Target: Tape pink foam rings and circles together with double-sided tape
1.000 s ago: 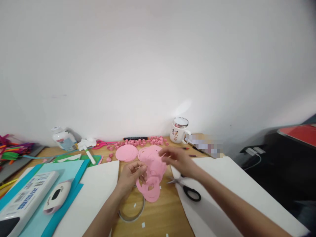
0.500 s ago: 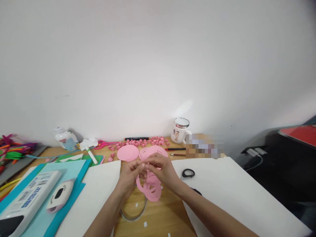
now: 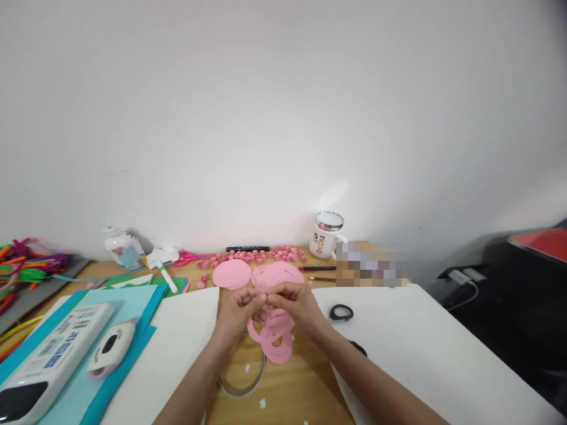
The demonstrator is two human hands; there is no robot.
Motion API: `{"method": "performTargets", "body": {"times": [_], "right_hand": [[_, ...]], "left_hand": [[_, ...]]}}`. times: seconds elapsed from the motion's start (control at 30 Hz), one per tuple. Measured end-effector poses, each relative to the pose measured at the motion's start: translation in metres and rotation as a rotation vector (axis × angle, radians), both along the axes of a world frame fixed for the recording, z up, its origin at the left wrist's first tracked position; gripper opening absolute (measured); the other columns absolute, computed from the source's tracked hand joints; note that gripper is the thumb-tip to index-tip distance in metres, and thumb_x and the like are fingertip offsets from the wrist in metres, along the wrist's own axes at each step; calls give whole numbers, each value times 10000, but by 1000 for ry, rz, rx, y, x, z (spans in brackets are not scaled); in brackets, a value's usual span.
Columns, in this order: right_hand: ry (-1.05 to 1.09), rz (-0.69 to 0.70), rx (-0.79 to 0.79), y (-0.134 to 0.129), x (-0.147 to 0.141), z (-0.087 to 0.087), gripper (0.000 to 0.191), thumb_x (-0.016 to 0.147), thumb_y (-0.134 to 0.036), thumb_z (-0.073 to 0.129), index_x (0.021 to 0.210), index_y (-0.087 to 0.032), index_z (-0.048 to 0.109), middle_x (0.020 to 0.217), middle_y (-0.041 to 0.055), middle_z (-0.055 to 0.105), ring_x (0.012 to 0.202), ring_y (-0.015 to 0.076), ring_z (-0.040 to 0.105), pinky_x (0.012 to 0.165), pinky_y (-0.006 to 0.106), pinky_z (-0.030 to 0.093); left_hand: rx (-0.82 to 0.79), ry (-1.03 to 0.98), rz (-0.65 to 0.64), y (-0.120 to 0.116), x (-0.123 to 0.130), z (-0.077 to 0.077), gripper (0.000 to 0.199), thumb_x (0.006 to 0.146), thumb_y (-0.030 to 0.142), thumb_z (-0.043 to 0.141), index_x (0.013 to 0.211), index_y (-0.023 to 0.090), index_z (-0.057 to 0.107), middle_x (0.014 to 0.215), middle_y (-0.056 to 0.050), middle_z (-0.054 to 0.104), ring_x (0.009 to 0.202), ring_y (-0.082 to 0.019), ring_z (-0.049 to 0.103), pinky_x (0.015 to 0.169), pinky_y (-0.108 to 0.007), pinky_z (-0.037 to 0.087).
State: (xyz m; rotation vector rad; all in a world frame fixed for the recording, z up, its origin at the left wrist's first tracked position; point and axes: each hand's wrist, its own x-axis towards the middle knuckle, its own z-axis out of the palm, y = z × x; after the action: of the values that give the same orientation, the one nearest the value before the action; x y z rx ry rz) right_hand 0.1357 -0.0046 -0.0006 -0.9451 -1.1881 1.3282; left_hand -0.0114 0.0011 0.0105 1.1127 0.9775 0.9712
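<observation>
My left hand [image 3: 241, 310] and my right hand [image 3: 295, 304] meet over the table, thumbs and fingertips pinched close together. Between them is a pink paper spiral strip [image 3: 277, 348], whose curled loops hang below the fingers; the pinched end is mostly hidden by the fingertips. Just beyond the hands lie a stack of pink paper circles [image 3: 231, 274] and more cut pink paper pieces [image 3: 283, 273]. Behind these is a heap of small rolled pink paper flowers [image 3: 287, 253]. A grey ring, perhaps a roll of tape [image 3: 241, 392], rests under my left wrist.
Black-handled scissors [image 3: 341, 313] lie on the white sheet [image 3: 420, 348] to the right, partly under my forearm. A mug [image 3: 325, 239] and a white bottle [image 3: 121, 248] stand near the wall. At left are a white box [image 3: 57, 360], a white oval device [image 3: 110, 348] and coloured paper [image 3: 135, 295].
My fingertips stay pinched together on the pink paper while both hands shift slightly and the hanging loops turn a little. The whole view has moved slightly.
</observation>
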Motion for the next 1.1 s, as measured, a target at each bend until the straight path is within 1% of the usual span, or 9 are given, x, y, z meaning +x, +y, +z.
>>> {"method": "performTargets", "body": {"times": [0.23, 0.33, 0.53, 0.63, 0.77, 0.83, 0.9, 1.0, 1.1], "right_hand": [[52, 5, -41, 2, 6, -9, 188, 618, -324, 700, 692, -153, 673, 639, 23, 669, 593, 132, 607, 619, 263, 496], [57, -29, -37, 1, 8, -10, 178, 600, -306, 716, 692, -158, 677, 650, 24, 674, 594, 137, 613, 620, 267, 504], [132, -105, -49, 3, 14, -6, 211, 568, -302, 741, 707, -161, 669, 631, 22, 670, 577, 150, 622, 612, 292, 523], [203, -129, -52, 6, 18, -6, 212, 578, -292, 741, 732, -164, 669, 671, 29, 679, 611, 152, 628, 656, 304, 526], [341, -191, -28, 11, 25, -6, 201, 571, -259, 755, 734, -180, 666, 740, 22, 692, 620, 127, 625, 674, 281, 522], [383, -213, -18, 13, 27, -6, 193, 569, -245, 758, 727, -184, 665, 777, 24, 695, 634, 121, 623, 655, 261, 520], [398, -220, -23, 13, 28, -5, 195, 565, -240, 761, 725, -183, 664, 779, 26, 694, 637, 120, 622, 642, 253, 518], [396, -210, -50, 13, 28, -5, 218, 555, -241, 768, 734, -179, 661, 676, 10, 681, 592, 114, 613, 632, 253, 517], [377, -161, -91, 11, 24, -8, 251, 543, -245, 774, 751, -167, 657, 648, 8, 670, 602, 124, 620, 631, 257, 516]], "left_hand": [[29, 58, 19, -1, 4, -1, 275, 587, 357, 718, 657, 120, 597, 481, 0, 602, 390, -108, 530, 413, -219, 439], [63, 97, 15, -2, 6, 0, 273, 605, 374, 699, 654, 126, 595, 480, -1, 603, 390, -109, 527, 407, -215, 428], [213, 210, 62, -5, 7, 6, 242, 671, 360, 639, 585, 136, 607, 466, 5, 584, 431, -101, 511, 436, -194, 404], [254, 259, 79, -4, 7, 3, 203, 670, 333, 644, 619, 136, 637, 513, -2, 611, 493, -111, 538, 486, -196, 415], [237, 244, 6, -1, 7, -5, 196, 641, 307, 679, 732, 135, 658, 634, -20, 655, 608, -147, 581, 564, -226, 445], [206, 213, -50, -2, 8, -6, 208, 634, 318, 689, 709, 127, 657, 630, -24, 654, 610, -152, 585, 581, -240, 450], [121, 119, -108, -4, 8, -2, 230, 638, 341, 689, 700, 121, 657, 617, -27, 654, 589, -156, 595, 592, -260, 462], [21, -112, -223, -7, 5, 5, 256, 685, 351, 658, 764, 108, 661, 651, -58, 668, 598, -170, 621, 612, -286, 476], [-9, -144, -274, -6, 2, 8, 229, 690, 291, 670, 805, 93, 659, 707, -86, 680, 666, -169, 632, 632, -255, 476]]}}
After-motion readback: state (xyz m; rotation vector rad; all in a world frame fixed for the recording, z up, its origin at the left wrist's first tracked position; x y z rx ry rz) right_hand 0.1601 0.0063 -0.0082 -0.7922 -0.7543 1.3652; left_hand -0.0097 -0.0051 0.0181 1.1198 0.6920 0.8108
